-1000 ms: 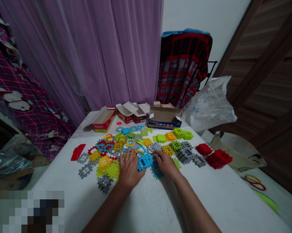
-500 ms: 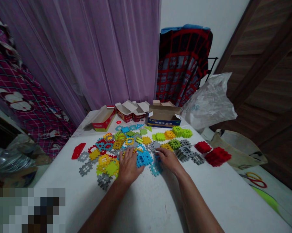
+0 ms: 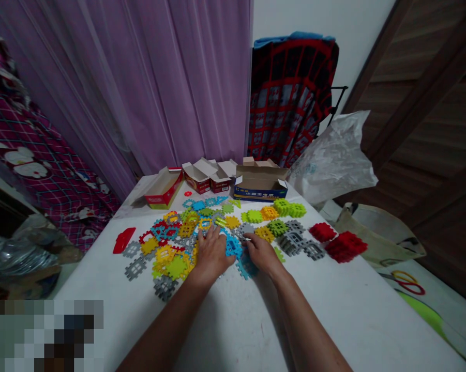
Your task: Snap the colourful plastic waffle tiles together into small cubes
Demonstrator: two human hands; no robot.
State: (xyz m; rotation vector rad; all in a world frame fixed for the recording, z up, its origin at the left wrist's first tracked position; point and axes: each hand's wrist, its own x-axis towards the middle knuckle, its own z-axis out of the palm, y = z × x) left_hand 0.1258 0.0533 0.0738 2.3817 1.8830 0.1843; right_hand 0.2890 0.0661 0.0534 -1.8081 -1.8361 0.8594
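Observation:
Flat plastic interlocking tiles in blue, yellow, green, grey and red lie scattered over the white table. My left hand lies flat with fingers stretched over the yellow and grey tiles, beside a small stack of blue tiles. My right hand rests just right of that stack, fingers curled down onto blue tiles and a grey tile. The blue stack sits between both hands.
Open cardboard boxes, a red one and a blue one, stand at the table's far edge. Assembled red blocks, grey blocks and green blocks sit to the right. A crumpled plastic bag lies beyond. A purple curtain hangs behind.
Both hands have slid a little farther into the pile, the left hand moving right and closer to the blue stack. The camera has tilted slightly.

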